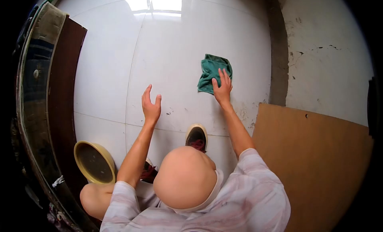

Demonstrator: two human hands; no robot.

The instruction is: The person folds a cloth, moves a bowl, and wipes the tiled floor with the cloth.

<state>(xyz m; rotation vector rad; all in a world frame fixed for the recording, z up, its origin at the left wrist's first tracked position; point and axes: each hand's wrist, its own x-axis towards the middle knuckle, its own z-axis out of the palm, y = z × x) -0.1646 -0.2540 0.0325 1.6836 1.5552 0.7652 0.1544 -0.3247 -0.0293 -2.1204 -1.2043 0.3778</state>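
A green cloth lies crumpled on the white tiled floor, with one fold across its far end. My right hand is over the near right part of this cloth, thumb and fingers apart. Whether the palm presses on it or hovers just above, I cannot tell. To the left, my left hand is held in the air over the tiles. Its thumb stands away from the fingers, and nothing is in it.
A yellow basin of murky water stands near my left knee. Along the left runs a dark wooden bed frame with a mattress. A brown board lies at right below the stained wall. Dark smudges mark the floor near my shoe.
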